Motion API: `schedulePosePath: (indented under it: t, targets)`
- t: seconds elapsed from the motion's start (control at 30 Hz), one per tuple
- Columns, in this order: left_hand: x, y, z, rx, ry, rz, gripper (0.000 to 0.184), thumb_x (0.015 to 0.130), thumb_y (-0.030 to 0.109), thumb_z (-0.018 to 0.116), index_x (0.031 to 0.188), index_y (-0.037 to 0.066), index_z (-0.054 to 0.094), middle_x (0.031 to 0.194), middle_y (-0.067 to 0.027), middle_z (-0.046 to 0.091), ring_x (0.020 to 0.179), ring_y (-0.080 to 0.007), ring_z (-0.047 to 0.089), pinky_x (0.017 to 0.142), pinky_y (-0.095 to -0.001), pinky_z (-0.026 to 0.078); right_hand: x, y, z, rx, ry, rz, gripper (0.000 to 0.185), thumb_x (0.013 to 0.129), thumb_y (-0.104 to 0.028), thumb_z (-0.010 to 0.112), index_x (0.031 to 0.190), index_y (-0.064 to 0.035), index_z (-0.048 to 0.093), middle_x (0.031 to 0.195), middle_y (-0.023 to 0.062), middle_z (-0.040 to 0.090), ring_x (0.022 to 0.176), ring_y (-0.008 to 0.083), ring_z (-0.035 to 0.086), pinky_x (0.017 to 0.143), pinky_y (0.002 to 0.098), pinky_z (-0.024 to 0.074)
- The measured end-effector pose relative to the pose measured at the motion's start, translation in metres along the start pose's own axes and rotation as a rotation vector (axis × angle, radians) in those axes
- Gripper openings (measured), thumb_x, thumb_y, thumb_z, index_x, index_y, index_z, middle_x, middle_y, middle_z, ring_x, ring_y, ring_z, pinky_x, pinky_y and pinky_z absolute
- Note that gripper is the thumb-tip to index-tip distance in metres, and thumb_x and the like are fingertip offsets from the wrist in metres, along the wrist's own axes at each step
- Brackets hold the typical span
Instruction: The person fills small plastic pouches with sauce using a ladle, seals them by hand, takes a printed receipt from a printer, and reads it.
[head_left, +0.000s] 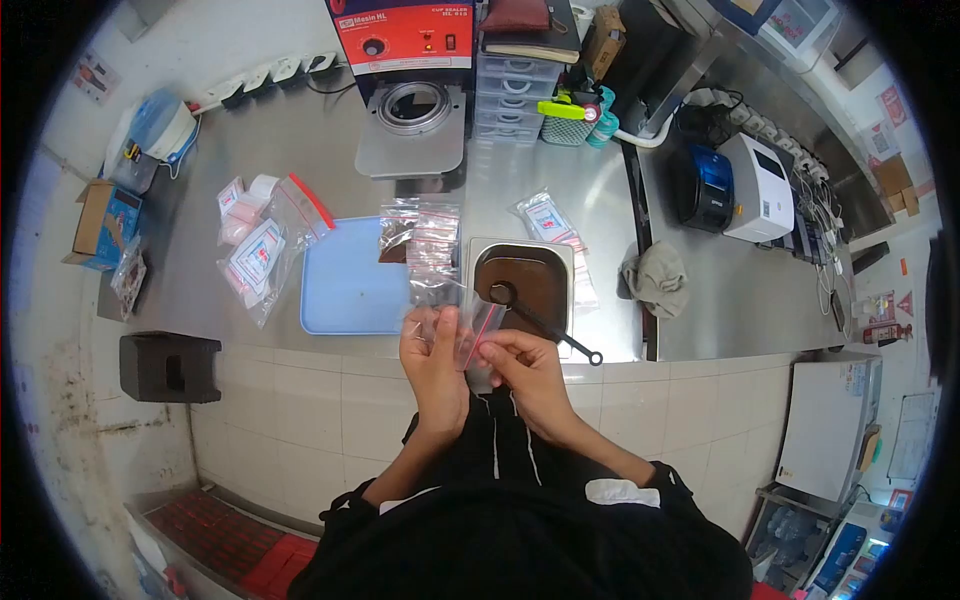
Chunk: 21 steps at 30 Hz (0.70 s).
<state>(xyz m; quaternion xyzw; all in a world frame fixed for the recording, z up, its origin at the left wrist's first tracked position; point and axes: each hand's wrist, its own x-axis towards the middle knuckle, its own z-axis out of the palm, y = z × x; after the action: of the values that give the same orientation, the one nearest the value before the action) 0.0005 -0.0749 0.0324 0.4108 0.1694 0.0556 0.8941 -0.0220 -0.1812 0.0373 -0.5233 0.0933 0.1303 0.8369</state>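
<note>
Between my two hands is a small clear zip bag point(486, 322) with a red line along its edge. My left hand point(436, 378) is closed on the bag's left side, thumb upward. My right hand point(527, 378) pinches its right side near the red strip. Just beyond, a metal pan point(567, 262) holds brown powder, and a black long-handled scoop point(545, 326) rests in it with its handle over the near rim. Several clear zip bags point(434, 240) lie in an overlapping row beyond my left hand, one with brown contents at its far left end.
A blue tray point(345, 285) lies left of the bag row. Labelled packets point(262, 255) sit further left, and more packets point(545, 218) lie behind the pan. A cup sealer point(410, 110) stands at the back. A grey cloth point(657, 280) is on the right, near a white printer point(758, 190).
</note>
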Motion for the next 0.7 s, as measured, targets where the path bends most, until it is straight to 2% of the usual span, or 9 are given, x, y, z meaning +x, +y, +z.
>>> schedulePosePath:
  t: [0.13,0.23,0.3,0.33,0.43,0.5,0.6,0.63,0.7]
  targets:
    - [0.000,-0.003,-0.007,0.056,0.013,-0.030,0.026,0.084,0.010,0.064,0.102,0.005,0.046,0.093,-0.0018,0.051,0.077,-0.0099,0.053,0.069,-0.0225,0.044,-0.003,-0.014,0.003,-0.065,0.013,0.009,0.013,0.085,-0.009,0.062,0.093,0.0005,0.064,0.076,0.0029,0.063,0.069,0.0052,0.057,0.049,0.0171,0.0411]
    - [-0.006,-0.010,-0.008,0.518,0.267,0.417,0.036,0.079,0.015,0.069,0.103,0.004,0.045,0.094,-0.0036,0.050,0.080,-0.0150,0.053,0.074,-0.0284,0.044,-0.004,-0.017,-0.010,-0.388,0.068,-0.213,0.011,0.083,-0.008,0.063,0.088,0.0012,0.065,0.077,0.0037,0.064,0.069,0.0053,0.058,0.045,0.0171,0.0382]
    - [-0.016,0.009,-0.021,0.847,-0.256,0.472,0.044,0.074,0.019,0.073,0.105,0.004,0.045,0.094,-0.0054,0.052,0.084,-0.0186,0.054,0.078,-0.0326,0.042,-0.009,-0.023,-0.014,-0.743,0.068,-0.395,0.010,0.078,-0.007,0.068,0.082,0.0025,0.066,0.074,0.0056,0.065,0.069,0.0085,0.060,0.058,0.0203,0.0452]
    - [-0.022,0.019,-0.017,0.874,-0.449,0.274,0.033,0.076,0.019,0.070,0.096,0.002,0.049,0.082,-0.0072,0.055,0.077,-0.0161,0.055,0.071,-0.0301,0.043,-0.010,-0.017,-0.018,-0.741,0.074,-0.387,0.010,0.078,-0.007,0.068,0.082,0.0025,0.066,0.074,0.0056,0.065,0.069,0.0085,0.060,0.058,0.0203,0.0452]
    - [-0.029,0.017,-0.015,1.107,-0.519,0.159,0.024,0.080,0.018,0.066,0.085,0.000,0.051,0.068,-0.0095,0.055,0.063,-0.0173,0.054,0.062,-0.0280,0.044,-0.009,-0.006,-0.026,-0.514,-0.011,-0.359,0.011,0.077,-0.008,0.070,0.078,0.0016,0.066,0.073,0.0049,0.065,0.065,0.0082,0.059,0.055,0.0200,0.0438]
    - [-0.027,0.017,-0.012,1.036,-0.533,0.183,0.023,0.085,0.018,0.060,0.079,-0.002,0.050,0.063,-0.0126,0.054,0.054,-0.0216,0.053,0.055,-0.0293,0.043,-0.010,-0.017,-0.032,-0.346,-0.077,0.082,0.009,0.076,-0.008,0.070,0.075,0.0001,0.065,0.072,0.0044,0.065,0.062,0.0074,0.058,0.055,0.0192,0.0426]
    - [-0.021,0.014,-0.019,0.931,-0.583,-0.028,0.019,0.089,0.017,0.053,0.082,-0.001,0.051,0.065,-0.0166,0.055,0.058,-0.0259,0.057,0.054,-0.0328,0.043,-0.010,-0.025,-0.039,-0.364,-0.127,0.248,0.010,0.076,-0.010,0.070,0.076,-0.0018,0.065,0.072,0.0035,0.065,0.063,0.0060,0.058,0.055,0.0189,0.0411]
    - [-0.022,0.015,-0.018,0.998,-0.590,0.031,0.019,0.090,0.016,0.050,0.081,-0.001,0.051,0.064,-0.0173,0.054,0.058,-0.0256,0.057,0.053,-0.0336,0.042,-0.010,-0.020,-0.040,-0.363,-0.125,0.249,0.010,0.076,-0.010,0.070,0.076,-0.0018,0.065,0.072,0.0035,0.065,0.063,0.0060,0.058,0.055,0.0189,0.0411]
    - [-0.022,0.014,-0.016,1.064,-0.596,0.090,0.019,0.091,0.015,0.047,0.080,-0.001,0.050,0.064,-0.0179,0.053,0.058,-0.0252,0.057,0.053,-0.0344,0.042,-0.008,-0.007,-0.038,-0.310,-0.166,0.006,0.016,0.082,-0.012,0.063,0.072,0.0008,0.060,0.067,0.0063,0.063,0.060,0.0093,0.056,0.052,0.0227,0.0393]
